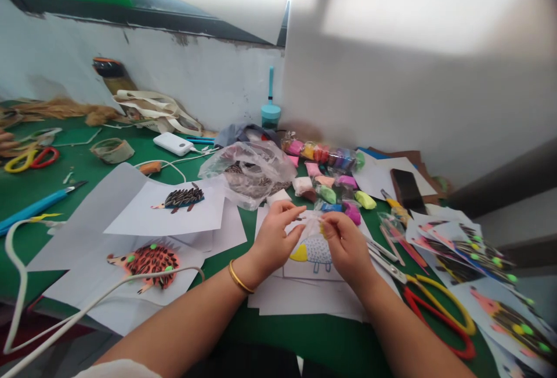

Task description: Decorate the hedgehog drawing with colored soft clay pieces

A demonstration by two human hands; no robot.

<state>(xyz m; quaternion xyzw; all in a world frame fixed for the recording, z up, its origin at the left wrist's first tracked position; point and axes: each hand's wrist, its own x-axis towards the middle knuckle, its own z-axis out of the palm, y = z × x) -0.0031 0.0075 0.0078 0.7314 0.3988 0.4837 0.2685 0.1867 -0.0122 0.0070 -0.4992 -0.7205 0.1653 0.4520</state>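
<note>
My left hand [276, 236] hovers over the left side of a paper drawing [319, 250], its thumb and forefinger apart. The drawing shows a hedgehog in blue outline with a dotted body, short legs and a yellow snout [299, 253]. My right hand [346, 244] is closed in a pinch above the drawing's right side. At its fingertips is a small clear plastic packet [311, 221] with a bit of yellow showing, partly hidden by the fingers. A small dark sliver shows near my left fingertips; I cannot tell whether they touch it. More white sheets [300, 302] lie under the drawing.
Wrapped coloured clay packets [328, 194] and a plastic bag of seeds [252, 175] lie behind. Large scissors [435, 308] and seed-covered hedgehog pictures [500, 308] are at right; other hedgehog sheets [174, 221] and a white cable [87, 308] at left. Another person's hand [5, 143] shows far left.
</note>
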